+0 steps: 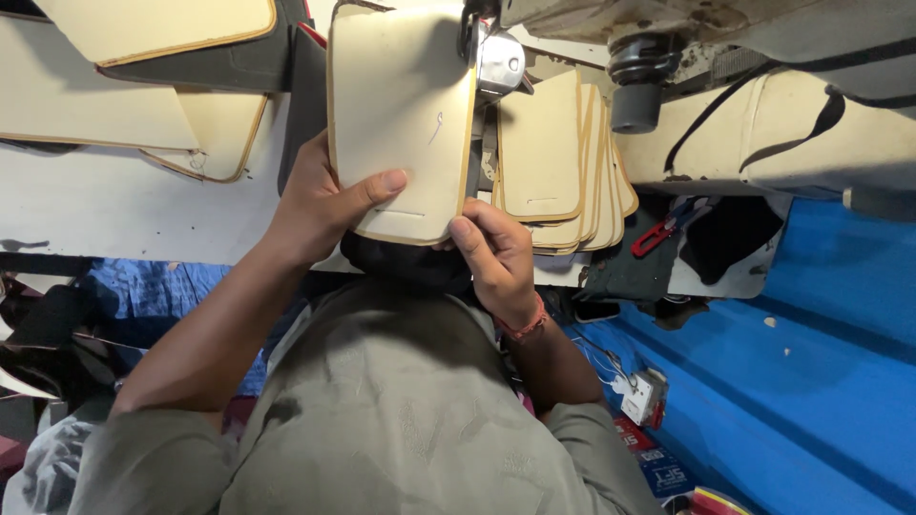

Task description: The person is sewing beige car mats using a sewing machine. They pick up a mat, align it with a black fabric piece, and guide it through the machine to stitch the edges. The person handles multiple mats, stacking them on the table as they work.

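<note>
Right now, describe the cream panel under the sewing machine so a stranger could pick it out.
Start at the sewing machine at the top right; its metal presser foot meets the cream panel's right edge. The left hand and right hand hold its lower corners. Unlike the fanned stack of panels beside it, it is the one being held.

A fanned stack of cream leather panels (563, 162) with tan edging lies on the white table (114, 210), just right of the sewing machine's metal presser assembly (500, 63). More cream panels (143, 86) lie at the upper left, overlapping a dark sheet (239, 65). Red-handled snips (658, 234) rest near the stack's right edge. A blue tarpaulin (821, 362) spreads at the lower right, with a white power socket (644, 396) on it.
</note>
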